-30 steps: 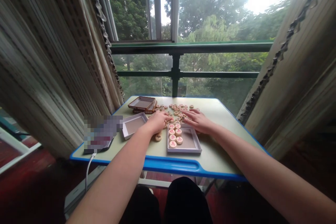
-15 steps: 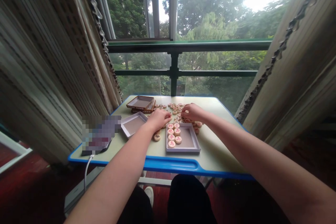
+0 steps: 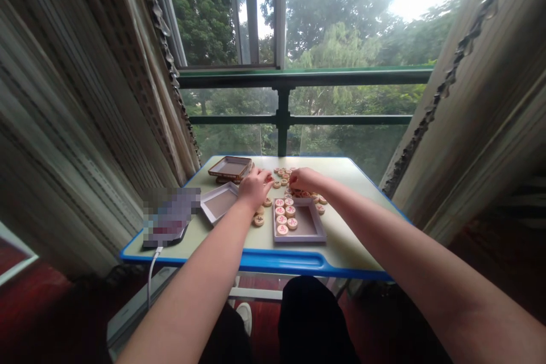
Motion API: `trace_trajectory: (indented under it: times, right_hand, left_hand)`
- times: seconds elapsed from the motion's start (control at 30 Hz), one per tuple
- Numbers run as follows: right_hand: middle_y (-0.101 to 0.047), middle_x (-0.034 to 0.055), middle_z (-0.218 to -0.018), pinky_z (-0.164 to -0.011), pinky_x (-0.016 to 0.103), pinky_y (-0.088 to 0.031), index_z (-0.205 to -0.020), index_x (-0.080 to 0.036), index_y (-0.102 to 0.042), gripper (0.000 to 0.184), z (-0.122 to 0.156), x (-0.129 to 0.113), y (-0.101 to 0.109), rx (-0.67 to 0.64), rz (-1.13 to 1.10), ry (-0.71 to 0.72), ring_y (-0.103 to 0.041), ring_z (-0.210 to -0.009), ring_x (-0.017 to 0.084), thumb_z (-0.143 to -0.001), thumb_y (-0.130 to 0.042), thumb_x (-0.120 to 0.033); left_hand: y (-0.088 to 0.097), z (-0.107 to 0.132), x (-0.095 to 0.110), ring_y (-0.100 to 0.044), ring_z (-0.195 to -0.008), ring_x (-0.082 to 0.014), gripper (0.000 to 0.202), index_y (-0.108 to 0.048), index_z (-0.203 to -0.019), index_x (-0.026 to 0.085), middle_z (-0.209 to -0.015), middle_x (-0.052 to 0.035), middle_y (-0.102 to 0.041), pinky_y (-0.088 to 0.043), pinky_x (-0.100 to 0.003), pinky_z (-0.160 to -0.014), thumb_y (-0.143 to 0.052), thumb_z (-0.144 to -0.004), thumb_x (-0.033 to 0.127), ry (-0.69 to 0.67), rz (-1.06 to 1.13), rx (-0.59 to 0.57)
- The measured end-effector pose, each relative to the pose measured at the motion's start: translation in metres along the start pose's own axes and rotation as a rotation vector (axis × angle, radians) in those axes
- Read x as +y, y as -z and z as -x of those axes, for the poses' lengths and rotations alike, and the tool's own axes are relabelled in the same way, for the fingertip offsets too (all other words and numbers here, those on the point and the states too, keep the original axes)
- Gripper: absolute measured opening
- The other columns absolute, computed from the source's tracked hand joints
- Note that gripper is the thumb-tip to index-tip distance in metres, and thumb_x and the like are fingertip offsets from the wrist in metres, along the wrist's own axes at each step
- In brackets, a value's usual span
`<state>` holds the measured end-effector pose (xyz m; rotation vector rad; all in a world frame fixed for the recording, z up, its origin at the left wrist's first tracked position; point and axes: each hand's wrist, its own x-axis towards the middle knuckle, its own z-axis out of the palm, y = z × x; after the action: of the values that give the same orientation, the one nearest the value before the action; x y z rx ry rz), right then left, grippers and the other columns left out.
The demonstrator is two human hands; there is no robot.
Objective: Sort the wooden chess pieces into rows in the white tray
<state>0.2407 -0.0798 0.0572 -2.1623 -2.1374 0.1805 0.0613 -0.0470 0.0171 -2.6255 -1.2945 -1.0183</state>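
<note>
Round wooden Chinese chess pieces (image 3: 277,184) lie scattered over the far middle of the table. My left hand (image 3: 254,187) reaches over their left side, thumb and fingers bent around a piece at the fingertips. Among the pieces to the right, my right hand (image 3: 303,180) has its fingers curled downward and closed; whatever they hold is hidden. Nearer to me sits a shallow open box (image 3: 314,238), where several red-marked pieces (image 3: 282,220) stand in two columns along the left side. Just left of that box lies a black-marked piece (image 3: 259,220).
Another shallow box part (image 3: 210,217) lies left of my left forearm, partly covered by it. Behind it are stacked brown-edged trays (image 3: 230,166). A blurred-out device (image 3: 170,219) with a white cable (image 3: 150,276) rests at the table's left edge. The table has a blue rim (image 3: 281,261).
My left hand has moved slightly forward, away from the box of red pieces. My right hand has shifted a little left and turned its fingers down. The view has shifted slightly.
</note>
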Motion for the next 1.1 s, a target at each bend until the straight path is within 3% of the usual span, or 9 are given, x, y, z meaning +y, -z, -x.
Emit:
trace_trajectory:
  times: [0.13, 0.47, 0.67, 0.83, 0.97, 1.03, 1.1]
  right_hand:
    - [-0.070, 0.0019, -0.098, -0.064, 0.020, -0.044, -0.104, -0.024, -0.068, 0.032, -0.003, 0.001, -0.003, 0.029, -0.044, -0.024, -0.063, -0.079, 0.016, -0.073, -0.061, -0.027]
    - [-0.071, 0.0053, -0.086, -0.060, 0.022, -0.042, -0.092, -0.018, -0.072, 0.027, -0.008, -0.001, -0.009, 0.036, -0.047, -0.056, -0.063, -0.075, 0.018, -0.073, -0.060, -0.033]
    - [-0.071, 0.0052, -0.088, -0.070, 0.025, -0.042, -0.085, -0.021, -0.073, 0.025, -0.008, 0.000, -0.012, 0.069, -0.089, -0.037, -0.061, -0.084, 0.021, -0.073, -0.062, -0.039]
    - [-0.069, 0.0062, -0.080, -0.060, 0.024, -0.041, -0.087, -0.016, -0.069, 0.027, -0.010, 0.008, -0.007, 0.101, -0.187, -0.059, -0.060, -0.072, 0.018, -0.068, -0.068, -0.035]
    - [-0.068, 0.0044, -0.087, -0.054, 0.019, -0.039, -0.100, -0.016, -0.064, 0.030, -0.011, 0.011, 0.000, 0.144, -0.318, -0.035, -0.057, -0.064, 0.011, -0.076, -0.061, -0.033]
    - [-0.068, 0.0032, -0.086, -0.051, 0.019, -0.038, -0.109, -0.018, -0.061, 0.035, -0.003, 0.011, 0.004, 0.185, -0.433, -0.009, -0.054, -0.059, 0.009, -0.077, -0.059, -0.033]
    - [-0.066, 0.0021, -0.077, -0.050, 0.020, -0.036, -0.101, -0.017, -0.065, 0.030, 0.014, 0.009, 0.008, 0.218, -0.518, 0.047, -0.051, -0.056, 0.008, -0.076, -0.060, -0.033]
  left_hand:
    - [0.001, 0.002, 0.002, -0.060, -0.072, -0.0161, 0.026, -0.062, -0.098, 0.020, -0.089, -0.0052, -0.063, -0.046, -0.027, -0.070, -0.059, -0.079, 0.037, -0.014, 0.058, 0.079]
    - [0.008, 0.011, 0.010, -0.063, -0.070, -0.0192, 0.034, -0.061, -0.082, 0.018, -0.075, -0.0048, -0.068, -0.043, -0.026, -0.061, -0.055, -0.078, 0.052, 0.048, -0.021, 0.116]
    - [0.004, 0.010, 0.007, -0.064, -0.074, -0.0205, 0.036, -0.060, -0.089, 0.018, -0.077, -0.0058, -0.069, -0.044, -0.027, -0.063, -0.052, -0.080, 0.052, 0.091, -0.046, 0.119]
    - [0.003, 0.008, 0.005, -0.064, -0.072, -0.0210, 0.040, -0.061, -0.082, 0.018, -0.073, -0.0062, -0.068, -0.043, -0.028, -0.063, -0.051, -0.078, 0.057, 0.105, -0.078, 0.096]
    - [0.001, 0.007, 0.007, -0.064, -0.070, -0.0209, 0.041, -0.061, -0.082, 0.018, -0.072, -0.0058, -0.068, -0.042, -0.027, -0.061, -0.047, -0.080, 0.057, 0.087, -0.102, 0.110]
    - [0.001, 0.007, 0.008, -0.064, -0.070, -0.0211, 0.040, -0.061, -0.085, 0.019, -0.074, -0.0054, -0.069, -0.041, -0.027, -0.060, -0.047, -0.081, 0.056, 0.065, -0.109, 0.122]
    - [0.002, 0.007, 0.009, -0.064, -0.070, -0.0212, 0.040, -0.061, -0.086, 0.019, -0.075, -0.0051, -0.069, -0.041, -0.027, -0.059, -0.047, -0.081, 0.056, 0.050, -0.111, 0.126]
